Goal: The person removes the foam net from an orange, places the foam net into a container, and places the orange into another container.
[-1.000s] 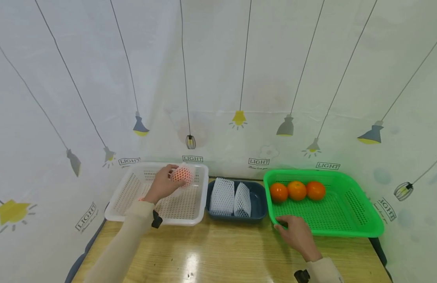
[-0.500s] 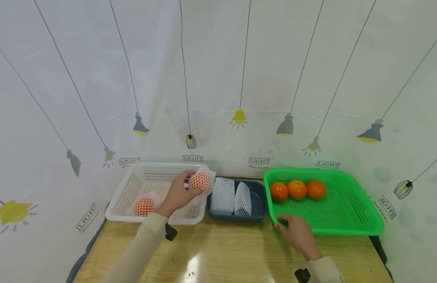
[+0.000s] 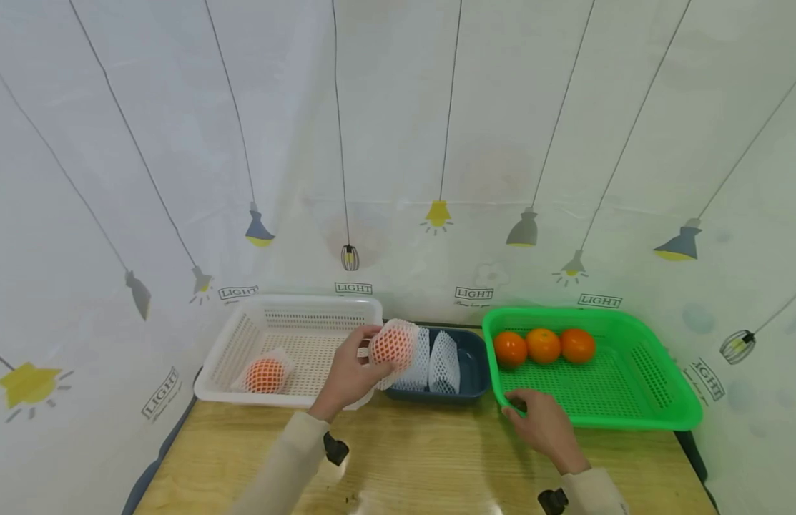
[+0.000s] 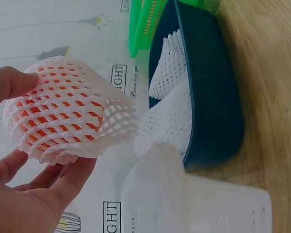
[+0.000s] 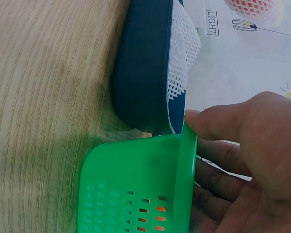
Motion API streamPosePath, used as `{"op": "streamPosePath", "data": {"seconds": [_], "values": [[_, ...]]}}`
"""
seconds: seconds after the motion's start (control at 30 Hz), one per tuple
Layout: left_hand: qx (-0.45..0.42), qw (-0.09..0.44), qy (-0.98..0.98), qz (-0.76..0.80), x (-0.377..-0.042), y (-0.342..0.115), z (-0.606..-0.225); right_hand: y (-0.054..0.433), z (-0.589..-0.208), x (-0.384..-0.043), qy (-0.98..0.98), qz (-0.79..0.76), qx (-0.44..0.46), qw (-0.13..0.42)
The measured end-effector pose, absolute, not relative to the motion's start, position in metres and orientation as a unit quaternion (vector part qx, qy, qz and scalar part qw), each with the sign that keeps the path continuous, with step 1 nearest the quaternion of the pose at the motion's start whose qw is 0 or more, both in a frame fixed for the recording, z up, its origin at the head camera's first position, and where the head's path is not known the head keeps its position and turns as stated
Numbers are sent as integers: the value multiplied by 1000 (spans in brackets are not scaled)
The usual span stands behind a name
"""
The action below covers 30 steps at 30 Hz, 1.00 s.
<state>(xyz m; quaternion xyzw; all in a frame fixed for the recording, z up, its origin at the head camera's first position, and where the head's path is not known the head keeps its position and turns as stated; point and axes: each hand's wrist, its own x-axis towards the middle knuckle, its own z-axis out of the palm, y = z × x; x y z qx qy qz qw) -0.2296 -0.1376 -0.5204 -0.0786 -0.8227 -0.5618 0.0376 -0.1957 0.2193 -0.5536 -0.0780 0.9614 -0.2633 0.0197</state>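
My left hand [image 3: 348, 375] holds an orange in a white foam net [image 3: 394, 348] between thumb and fingers. It is raised beside the white basket's right edge, partly hiding the dark blue box [image 3: 473, 357]. The left wrist view shows the foam net [image 4: 63, 109] with a loose end flaring past the fruit. Flat foam nets [image 3: 444, 365] lie in the blue box. At the green basket [image 3: 610, 400], my right hand [image 3: 541, 423] grips the near left rim, its thumb on one side and fingers on the other. Three bare oranges [image 3: 543, 346] sit along that basket's back left.
In the white basket [image 3: 320, 357] on the left, another netted orange [image 3: 265, 375] rests near the front left. All the containers line the back of the wooden table [image 3: 423, 458], against a sheet printed with lamps [image 3: 398, 143].
The left hand has carried the netted orange rightward, from over the white basket to the blue box's left part. This uncovers the other netted orange. The right hand stays on the green rim.
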Motion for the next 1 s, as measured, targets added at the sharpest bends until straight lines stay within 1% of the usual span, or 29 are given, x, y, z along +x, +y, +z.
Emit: {"op": "streamPosePath", "data": {"seconds": [0.27,0.33,0.5,0.6,0.73,0.83,0.9,1.0], "values": [[-108,51,-815,-567,-216,-118,-528,215,-555,-196,952,-298,-68,12],[-114,55,-815,-565,-212,-114,-532,213,-556,-196,948,-309,-74,-4],[-127,55,-796,-589,-206,-107,-547,202,-556,-194,936,-328,-107,-66],[-137,43,-773,-619,-204,-103,-558,194,-555,-190,921,-363,-118,-77],[-130,15,-758,-639,-197,-98,-568,182,-555,-184,897,-418,-131,-64],[-119,0,-759,-640,-191,-94,-575,174,-560,-179,873,-463,-147,-41],[-110,-6,-762,-638,-188,-91,-580,169,-565,-177,854,-498,-153,-17],[-96,-20,-759,-644,-183,-87,-588,161,-572,-175,833,-535,-138,37]]}}
